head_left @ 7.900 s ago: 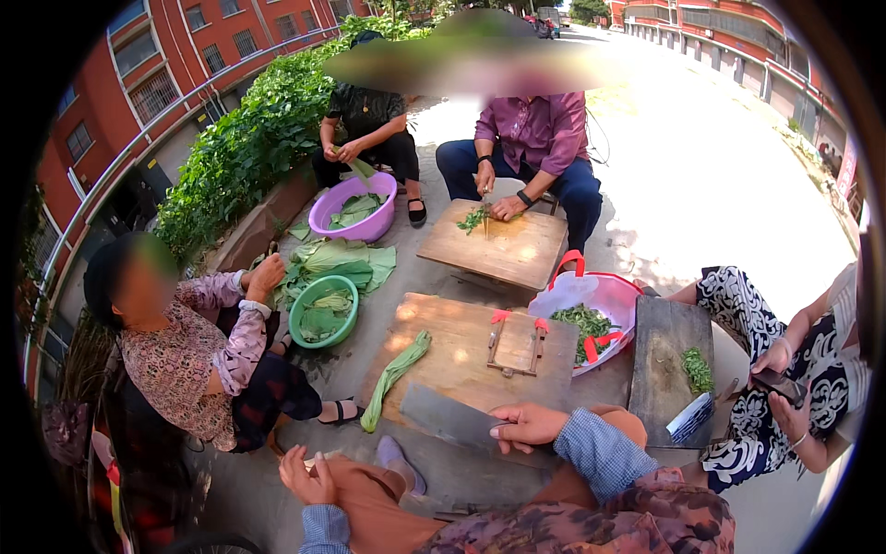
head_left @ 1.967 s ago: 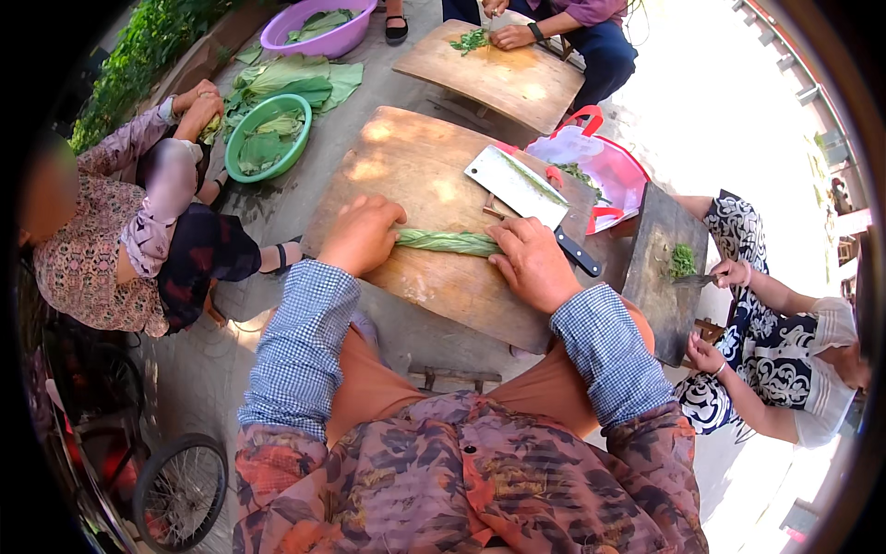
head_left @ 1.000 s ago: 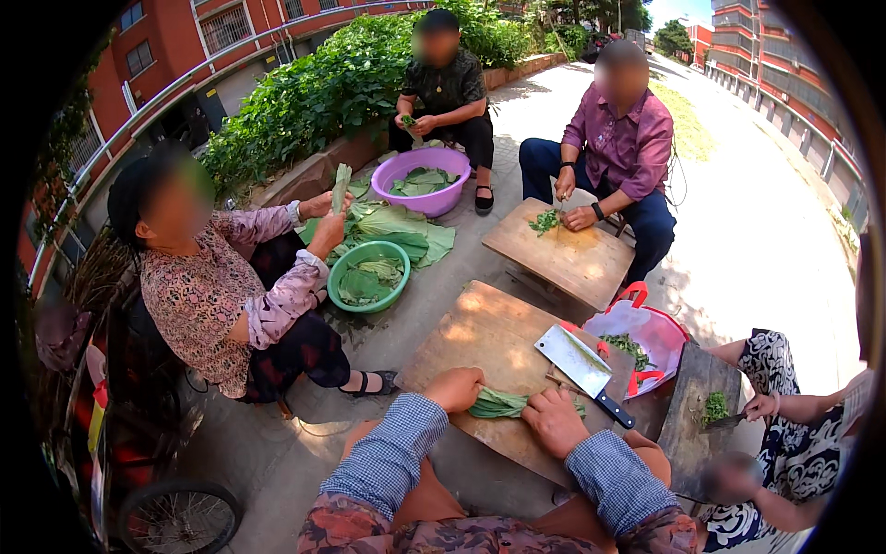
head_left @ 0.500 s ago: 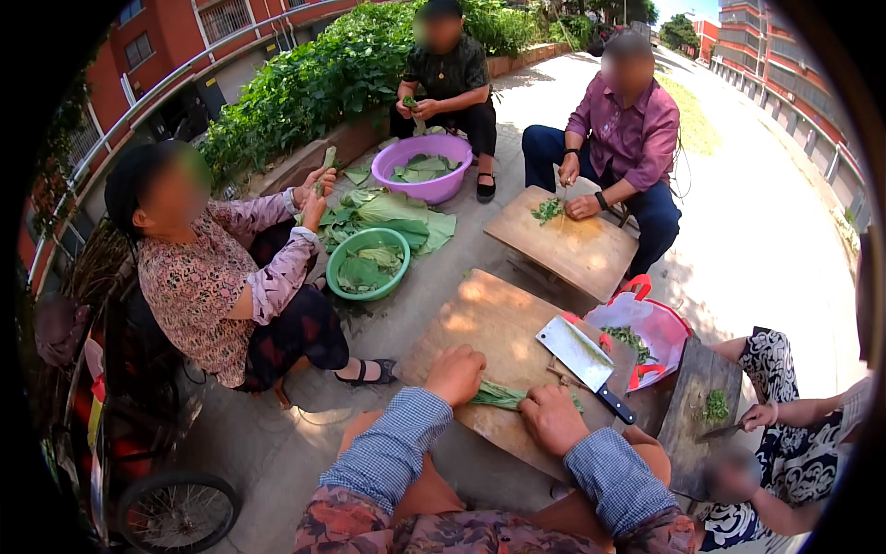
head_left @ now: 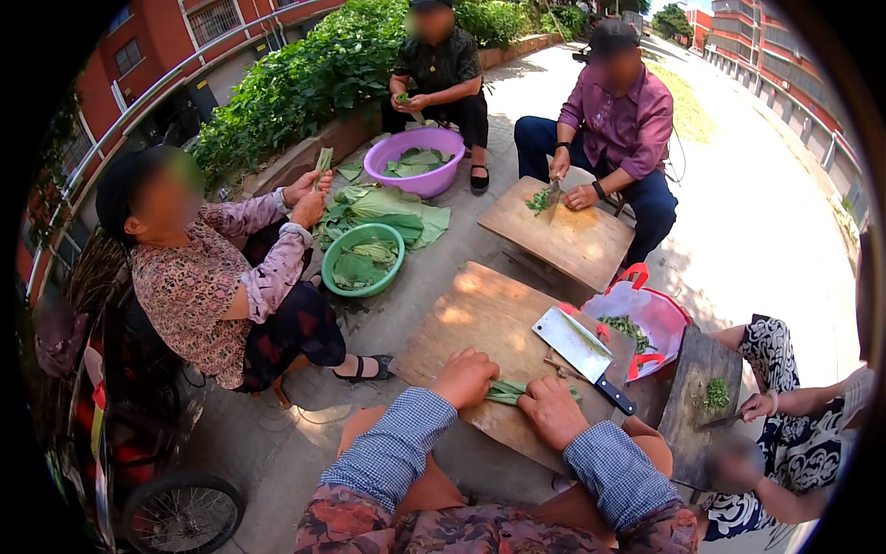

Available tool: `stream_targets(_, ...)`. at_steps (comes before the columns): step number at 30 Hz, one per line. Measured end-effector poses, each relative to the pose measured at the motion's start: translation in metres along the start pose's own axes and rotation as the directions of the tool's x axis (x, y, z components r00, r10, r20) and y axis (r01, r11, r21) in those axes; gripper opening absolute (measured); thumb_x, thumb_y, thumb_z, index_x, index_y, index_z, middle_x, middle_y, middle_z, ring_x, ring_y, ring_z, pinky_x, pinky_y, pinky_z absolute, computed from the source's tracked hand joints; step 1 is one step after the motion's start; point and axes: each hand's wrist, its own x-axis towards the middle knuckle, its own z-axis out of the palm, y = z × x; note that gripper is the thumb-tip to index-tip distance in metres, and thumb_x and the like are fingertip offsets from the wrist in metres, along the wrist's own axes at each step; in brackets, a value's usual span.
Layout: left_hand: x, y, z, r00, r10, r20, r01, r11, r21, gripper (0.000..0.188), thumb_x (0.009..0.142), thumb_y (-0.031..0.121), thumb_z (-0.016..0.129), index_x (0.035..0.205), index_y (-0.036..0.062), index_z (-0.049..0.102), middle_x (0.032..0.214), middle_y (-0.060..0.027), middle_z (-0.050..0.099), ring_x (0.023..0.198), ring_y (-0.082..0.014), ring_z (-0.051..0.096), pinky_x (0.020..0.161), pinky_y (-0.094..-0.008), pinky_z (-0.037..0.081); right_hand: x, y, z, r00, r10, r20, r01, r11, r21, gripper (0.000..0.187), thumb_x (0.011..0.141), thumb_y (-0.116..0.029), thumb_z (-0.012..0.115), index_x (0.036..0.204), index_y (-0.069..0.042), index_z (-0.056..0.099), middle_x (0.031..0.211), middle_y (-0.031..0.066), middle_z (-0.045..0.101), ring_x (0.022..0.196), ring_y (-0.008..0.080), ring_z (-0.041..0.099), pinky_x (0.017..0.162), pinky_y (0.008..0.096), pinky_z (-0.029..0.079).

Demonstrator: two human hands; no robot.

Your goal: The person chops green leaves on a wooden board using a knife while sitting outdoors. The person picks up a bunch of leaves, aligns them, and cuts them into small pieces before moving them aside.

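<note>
Holding a green leaf bundle [head_left: 506, 392] with both hands, low on the wooden surface [head_left: 461, 319], just in from its near edge and about midway along it. Left hand [head_left: 466, 377]: fingers bent, closed over the bundle's left end. Right hand [head_left: 554, 413]: fingers curled down on its right part, gripping. Middle of the bundle shows bare in the short gap between the hands; a bit of green pokes out past the right fingers. Bundle lies roughly crosswise, touching the surface.

Cleaver [head_left: 572, 344] beyond the right hand, by the surface's right edge: blade flat, angled toward the far edge, black handle pointing to the near right corner. Green scraps on the blade. Small wooden frame [head_left: 559, 366] partly under it.

Off the right corner: white-and-pink bag [head_left: 666, 319] with red handles, cut greens inside. Next to it, dark board [head_left: 685, 406] with chopped greens [head_left: 714, 394] near its right edge, a co-worker's knife beside them. Past the far left: green basin [head_left: 399, 263], purple basin [head_left: 448, 174], both with leaves; loose leaves [head_left: 420, 220] between them on the ground.
</note>
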Motion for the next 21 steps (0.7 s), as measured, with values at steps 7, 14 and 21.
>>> stream_targets(7,0.0026,0.0003,-0.0002,0.998,-0.065,0.01,0.065,0.997,0.03,0.015,0.091,0.017,0.068,0.105,0.0155,0.076,0.105,-0.0053,0.07,0.112,-0.0306,0.061,0.099,-0.0464,0.047,0.0,-0.0021,0.0004,0.998,-0.05,0.031,0.05,0.999,-0.008,0.02,0.089,-0.016,0.058,0.101,-0.01,0.072,0.1,0.0079,0.059,0.102,0.0277,0.056,0.09,0.0422,0.044)
stream_targets(14,0.0017,0.0032,-0.0061,0.997,-0.072,0.028,0.072,0.997,0.019,0.016,0.093,0.018,0.067,0.106,0.0147,0.075,0.108,-0.0064,0.07,0.114,-0.0312,0.06,0.101,-0.0461,0.047,-0.0026,-0.0027,0.0031,1.0,0.01,-0.023,-0.011,1.0,-0.013,0.026,0.092,-0.015,0.056,0.113,-0.01,0.071,0.103,0.0091,0.061,0.105,0.0281,0.057,0.094,0.0433,0.043)
stream_targets(21,-0.0012,-0.0005,-0.0043,0.997,-0.063,-0.04,0.063,0.998,0.012,0.013,0.092,0.017,0.067,0.102,0.015,0.076,0.104,-0.0063,0.069,0.111,-0.0295,0.061,0.097,-0.0459,0.047,-0.0026,-0.0036,0.005,0.985,0.003,0.173,-0.007,1.0,0.02,0.026,0.092,-0.014,0.057,0.114,-0.009,0.071,0.101,0.0105,0.062,0.102,0.0296,0.061,0.09,0.0425,0.047)
